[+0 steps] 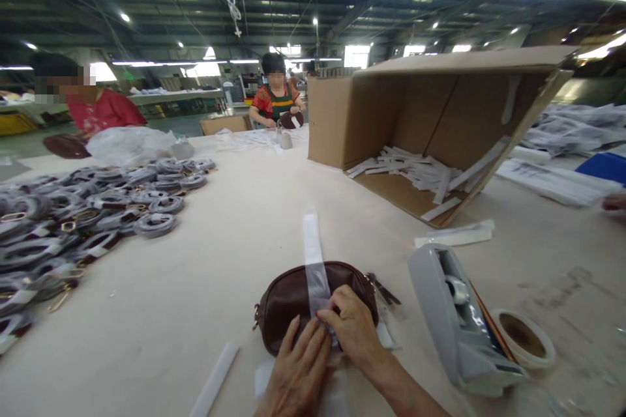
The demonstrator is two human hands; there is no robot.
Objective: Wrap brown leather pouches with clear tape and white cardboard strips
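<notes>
A dark brown zippered handbag (286, 300) with small gold rings at its ends lies on the table in front of me. Across its middle runs a white strip (313, 241), which looks translucent where it crosses the leather. My left hand (300, 365) rests on the bag's lower front, fingers stretched out flat and close to the strip. From the right, my right hand (355, 326) has thumb and forefinger pinched together on the strip's lower part. The strip's lower end is partly hidden under my hands.
A grey tape dispenser (447, 326) and a tape roll (525, 337) stand to the right. Behind them, a cardboard box (332, 120) on its side holds white strips. Wrapped coiled straps (156, 225) pile up at left. Two co-workers (107, 111) handle brown bags beyond.
</notes>
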